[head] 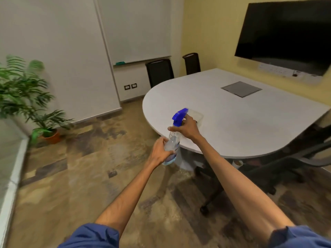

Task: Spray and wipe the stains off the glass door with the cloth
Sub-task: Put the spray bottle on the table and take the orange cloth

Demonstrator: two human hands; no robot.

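A clear spray bottle (173, 140) with a blue trigger head is held upright in the air, just in front of the rounded end of the white table (232, 122). My left hand (161, 151) wraps around its lower body. My right hand (187, 127) grips its neck just under the blue head. A pale folded cloth (196, 114) seems to lie on the table right behind my right hand, blurred and partly hidden. A glass panel with a white frame (10, 176) runs along the left edge.
A potted palm (35, 108) stands in the left corner. Two black chairs (159, 72) sit at the table's far side, and an office chair (293, 158) sits to the right. A dark screen (286, 33) hangs on the yellow wall. Stone-patterned floor lies in front.
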